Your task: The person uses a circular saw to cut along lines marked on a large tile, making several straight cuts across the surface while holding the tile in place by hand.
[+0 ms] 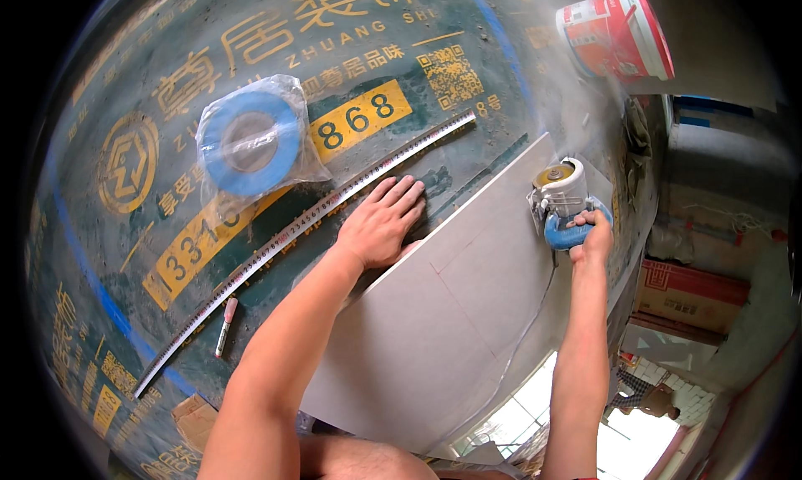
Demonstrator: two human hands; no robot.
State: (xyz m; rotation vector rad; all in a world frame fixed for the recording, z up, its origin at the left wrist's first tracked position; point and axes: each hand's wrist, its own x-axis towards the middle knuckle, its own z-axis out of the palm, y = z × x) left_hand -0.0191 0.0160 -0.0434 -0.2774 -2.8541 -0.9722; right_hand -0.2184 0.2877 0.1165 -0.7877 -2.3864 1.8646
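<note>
Saw [571, 196]: gripped by the right hand [593, 238], fingers curled around its blue handle [561, 233], at the upper right end of the tile [409, 346]; blade contact cannot be told
Tile axis: run from lower left to upper right, just right of the left fingers
Left hand [378, 228]: rested on the sheet [109, 254], nearer the ruler [305, 221], fingers slightly parted, nothing pinched
</note>
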